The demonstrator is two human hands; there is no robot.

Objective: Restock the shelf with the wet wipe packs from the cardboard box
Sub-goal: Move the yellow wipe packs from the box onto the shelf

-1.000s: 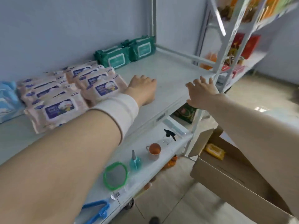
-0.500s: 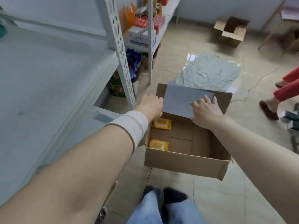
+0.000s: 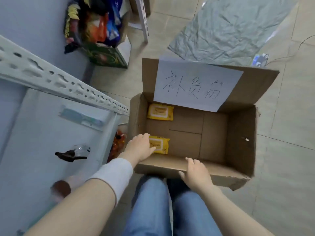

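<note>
An open cardboard box (image 3: 238,137) stands on the tiled floor in front of my knees. Two yellow wet wipe packs lie inside it: one at the far left corner (image 3: 160,111), one at the near left (image 3: 161,144). My left hand (image 3: 140,148) reaches into the box and grips the left end of the near pack, fingers over its far edge and thumb on its top. The pack still lies on the box floor. On the rim of the near wall, my right hand (image 3: 196,174) rests with relaxed fingers and holds nothing.
A white paper sign (image 3: 196,84) with handwriting covers the box's rear flap. The shelf's low board (image 3: 42,133) and perforated upright (image 3: 51,77) are at left, with a spray bottle (image 3: 73,153) and a cup (image 3: 61,188). Snack bags (image 3: 92,23) and a grey plastic sheet (image 3: 230,26) lie beyond.
I have turned from the shelf and bent down to the box. My left hand moved from the box's edge onto the near yellow pack; my right hand dropped from the far flap to the near wall.
</note>
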